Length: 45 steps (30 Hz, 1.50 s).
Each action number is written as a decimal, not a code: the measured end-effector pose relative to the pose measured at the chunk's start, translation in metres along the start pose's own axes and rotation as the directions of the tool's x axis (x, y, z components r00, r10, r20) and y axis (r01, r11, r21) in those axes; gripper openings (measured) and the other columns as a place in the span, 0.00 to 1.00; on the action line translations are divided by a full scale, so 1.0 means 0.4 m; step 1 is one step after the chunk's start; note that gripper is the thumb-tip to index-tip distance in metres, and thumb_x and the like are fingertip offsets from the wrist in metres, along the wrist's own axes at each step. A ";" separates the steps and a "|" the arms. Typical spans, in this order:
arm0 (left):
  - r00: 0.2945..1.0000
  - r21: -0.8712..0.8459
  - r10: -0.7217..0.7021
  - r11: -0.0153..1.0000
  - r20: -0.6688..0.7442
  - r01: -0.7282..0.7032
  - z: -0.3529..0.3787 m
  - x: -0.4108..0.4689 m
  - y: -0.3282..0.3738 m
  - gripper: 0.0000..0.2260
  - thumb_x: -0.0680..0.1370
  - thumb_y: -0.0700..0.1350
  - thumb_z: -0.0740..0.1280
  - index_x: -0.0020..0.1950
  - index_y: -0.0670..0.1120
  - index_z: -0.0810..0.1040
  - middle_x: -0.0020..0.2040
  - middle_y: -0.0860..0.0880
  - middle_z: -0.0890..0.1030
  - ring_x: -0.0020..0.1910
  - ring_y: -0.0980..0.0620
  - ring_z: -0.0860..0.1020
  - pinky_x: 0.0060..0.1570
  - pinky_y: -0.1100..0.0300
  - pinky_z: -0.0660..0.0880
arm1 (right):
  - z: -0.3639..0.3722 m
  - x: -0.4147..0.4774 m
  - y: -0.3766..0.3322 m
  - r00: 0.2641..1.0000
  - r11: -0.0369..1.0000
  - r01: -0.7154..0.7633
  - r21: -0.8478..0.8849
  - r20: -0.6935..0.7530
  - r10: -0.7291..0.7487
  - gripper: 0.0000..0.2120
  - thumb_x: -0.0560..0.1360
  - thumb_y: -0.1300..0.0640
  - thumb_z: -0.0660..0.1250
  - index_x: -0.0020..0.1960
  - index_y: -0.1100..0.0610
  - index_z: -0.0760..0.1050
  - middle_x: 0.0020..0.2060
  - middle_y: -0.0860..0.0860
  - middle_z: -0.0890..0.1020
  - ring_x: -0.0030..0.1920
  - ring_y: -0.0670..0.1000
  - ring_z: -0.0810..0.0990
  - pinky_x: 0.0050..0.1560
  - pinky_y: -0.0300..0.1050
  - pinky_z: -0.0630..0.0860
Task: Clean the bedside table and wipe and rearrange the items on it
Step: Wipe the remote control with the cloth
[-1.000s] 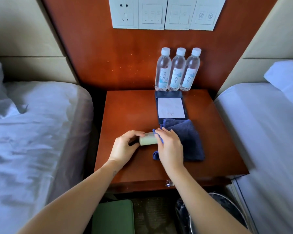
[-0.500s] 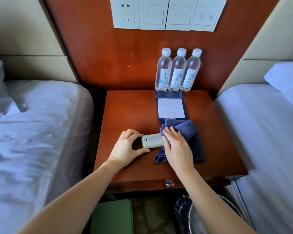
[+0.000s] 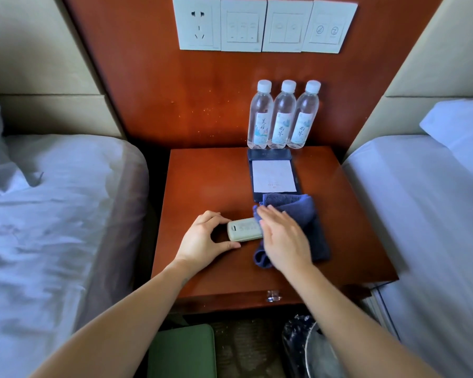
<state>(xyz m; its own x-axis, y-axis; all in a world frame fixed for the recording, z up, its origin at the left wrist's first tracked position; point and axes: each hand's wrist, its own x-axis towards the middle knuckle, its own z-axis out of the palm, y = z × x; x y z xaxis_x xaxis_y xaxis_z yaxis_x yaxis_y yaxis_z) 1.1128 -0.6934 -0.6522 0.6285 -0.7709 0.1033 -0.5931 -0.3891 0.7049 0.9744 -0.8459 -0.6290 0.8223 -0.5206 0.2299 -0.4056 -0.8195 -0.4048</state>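
Left hand (image 3: 202, 240): thumb and forefinger curled round the left end of the remote (image 3: 243, 229), pinching it where it lies on the bench (image 3: 208, 181). Right hand (image 3: 283, 238): fingers extended and flat, palm down, pressing the blue cloth (image 3: 306, 214) onto the remote's right end; slightly motion-blurred. Remote: pale, lies crosswise, near-centre of bench top, right end hidden under cloth and hand. Cloth: bunched, right of remote, its far edge overlapping the near edge of the dark notepad holder (image 3: 273, 173) w/ white sheet. Three water bottles (image 3: 283, 115): upright, in a row touching one another, at far edge of bench, just beyond holder, against the wood wall panel. Above: socket and switch plates (image 3: 264, 24). Beds (image 3: 52, 200) flank the bench left and right. Near edge: clear drawer knob (image 3: 273, 296); below, a green item and a lined bin (image 3: 309, 347).
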 end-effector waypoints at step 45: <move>0.998 -0.270 -0.061 0.961 0.000 0.059 -0.024 -0.006 0.008 0.12 0.70 0.47 0.78 0.52 0.52 0.81 0.50 0.58 0.83 0.53 0.61 0.80 0.58 0.63 0.74 | 0.033 -0.018 -0.015 0.961 0.996 0.050 -0.077 -0.267 -0.069 0.17 0.78 0.60 0.59 0.63 0.62 0.78 0.61 0.57 0.81 0.65 0.56 0.77 0.70 0.54 0.68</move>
<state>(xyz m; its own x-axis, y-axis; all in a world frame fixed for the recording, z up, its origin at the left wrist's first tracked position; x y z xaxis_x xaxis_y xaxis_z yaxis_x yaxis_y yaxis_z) 1.1144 -0.6880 -0.6436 0.6637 -0.7456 0.0596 -0.3965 -0.2831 0.8733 0.9762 -0.8340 -0.6398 0.7119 -0.5075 0.4855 -0.3933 -0.8608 -0.3231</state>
